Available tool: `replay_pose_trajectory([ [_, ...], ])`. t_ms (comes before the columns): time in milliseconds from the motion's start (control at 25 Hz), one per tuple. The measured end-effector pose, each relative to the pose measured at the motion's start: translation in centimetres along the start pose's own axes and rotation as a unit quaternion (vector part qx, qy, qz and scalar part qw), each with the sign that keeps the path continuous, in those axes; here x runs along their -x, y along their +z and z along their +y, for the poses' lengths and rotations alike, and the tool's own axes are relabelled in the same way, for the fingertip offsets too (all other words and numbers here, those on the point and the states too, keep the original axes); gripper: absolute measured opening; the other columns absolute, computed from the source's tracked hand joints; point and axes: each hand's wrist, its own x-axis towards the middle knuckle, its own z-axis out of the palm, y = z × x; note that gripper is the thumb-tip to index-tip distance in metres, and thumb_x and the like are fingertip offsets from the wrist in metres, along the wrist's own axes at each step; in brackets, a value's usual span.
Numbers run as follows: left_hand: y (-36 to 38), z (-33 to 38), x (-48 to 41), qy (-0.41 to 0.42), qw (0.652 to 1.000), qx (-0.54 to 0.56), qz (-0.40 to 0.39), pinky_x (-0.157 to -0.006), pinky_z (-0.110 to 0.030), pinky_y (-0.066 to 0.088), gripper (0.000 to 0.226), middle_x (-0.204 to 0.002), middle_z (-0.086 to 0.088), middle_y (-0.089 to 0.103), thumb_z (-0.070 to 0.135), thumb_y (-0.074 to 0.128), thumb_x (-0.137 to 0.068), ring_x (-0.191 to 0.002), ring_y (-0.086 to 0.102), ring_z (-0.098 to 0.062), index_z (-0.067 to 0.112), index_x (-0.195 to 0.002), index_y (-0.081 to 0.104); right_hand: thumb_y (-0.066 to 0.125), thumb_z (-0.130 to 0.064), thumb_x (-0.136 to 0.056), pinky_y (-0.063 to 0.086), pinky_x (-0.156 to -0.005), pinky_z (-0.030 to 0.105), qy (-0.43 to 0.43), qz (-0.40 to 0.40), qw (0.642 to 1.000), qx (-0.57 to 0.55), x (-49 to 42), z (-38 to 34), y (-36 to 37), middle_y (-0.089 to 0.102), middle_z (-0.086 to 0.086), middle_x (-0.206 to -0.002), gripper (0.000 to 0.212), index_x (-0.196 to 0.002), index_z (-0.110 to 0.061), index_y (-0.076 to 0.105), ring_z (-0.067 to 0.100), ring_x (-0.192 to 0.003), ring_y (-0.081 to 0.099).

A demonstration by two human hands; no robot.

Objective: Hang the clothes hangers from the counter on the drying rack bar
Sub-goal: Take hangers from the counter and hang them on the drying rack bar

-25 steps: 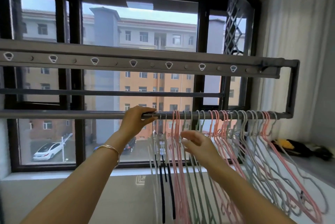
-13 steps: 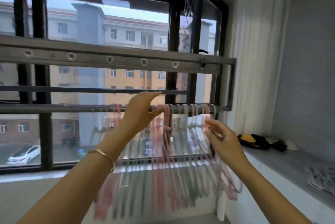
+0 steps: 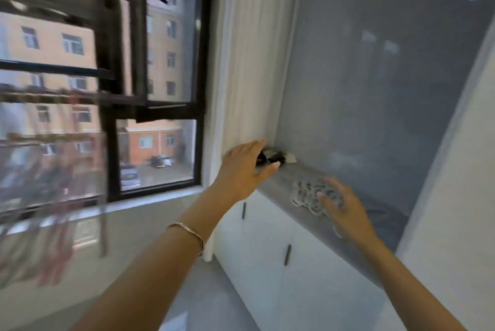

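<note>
Both hands held open at the grey counter [image 3: 281, 183], nothing gripped

The left hand [image 3: 245, 170] is spread with straight fingers and nothing in it, in front of a dark bundle [image 3: 273, 156] at the counter's far end. The right hand [image 3: 345, 210] is spread over a pile of pale hangers [image 3: 305, 192] lying on the counter; whether it touches them cannot be told. Hung hangers [image 3: 51, 210] are seen blurred at the left
</note>
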Motion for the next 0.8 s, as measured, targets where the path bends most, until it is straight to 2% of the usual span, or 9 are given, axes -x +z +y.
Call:
replay_pose_trajectory([
  [200,14.4,1.2,-7.3,0.018,0.991,0.033,-0.13,-0.115,-0.037,0.021,0.069,-0.155,-0.002,0.024,0.055,0.04,-0.093,-0.141,0.024,-0.022,0.02,-0.149,0.021,0.061,-0.028,-0.086,0.037,-0.098,0.03,0.085,0.03,0.995,0.043,-2.8,11.2,-2.5,0.051,0.009,-0.13,0.044,-0.125,-0.01,0.052,0.026,-0.123,0.047],
  [360,26.3,-0.6,-13.6,0.027,0.975,0.064,-0.21,-0.113,-0.039,0.024,0.067,-0.154,-0.003,0.028,0.054,0.04,-0.093,-0.14,0.027,-0.025,0.02,-0.147,0.024,0.064,-0.018,-0.086,0.03,-0.103,0.024,0.145,0.055,0.986,0.055,-7.4,19.0,0.0,0.047,0.001,-0.13,0.044,-0.127,-0.011,0.05,0.017,-0.125,0.042],
  [520,36.4,-3.7,-18.9,0.035,0.951,0.061,-0.301,-0.115,-0.04,0.021,0.068,-0.156,-0.003,0.023,0.055,0.038,-0.093,-0.142,0.023,-0.024,0.021,-0.148,0.02,0.062,-0.018,-0.087,0.029,-0.096,0.018,0.238,0.07,0.967,0.053,-12.6,26.2,2.7,0.047,0.003,-0.13,0.041,-0.125,-0.011,0.05,0.017,-0.124,0.043],
  [720,46.2,-7.8,-22.6,0.033,0.927,0.052,-0.371,-0.115,-0.04,0.021,0.067,-0.157,0.0,0.019,0.054,0.036,-0.094,-0.142,0.022,-0.026,0.023,-0.149,0.017,0.063,-0.019,-0.085,0.032,-0.091,0.019,0.345,0.061,0.934,0.071,-16.4,34.2,5.1,0.05,0.008,-0.126,0.042,-0.124,-0.009,0.052,0.021,-0.121,0.046],
  [800,49.7,-9.0,-23.0,0.037,0.911,0.029,-0.409,-0.116,-0.041,0.019,0.065,-0.158,-0.001,0.016,0.052,0.036,-0.095,-0.144,0.017,-0.026,0.021,-0.149,0.017,0.067,-0.024,-0.082,0.039,-0.09,0.023,0.378,0.048,0.922,0.065,-17.3,36.9,6.4,0.053,0.007,-0.122,0.042,-0.119,-0.01,0.054,0.021,-0.117,0.051],
])
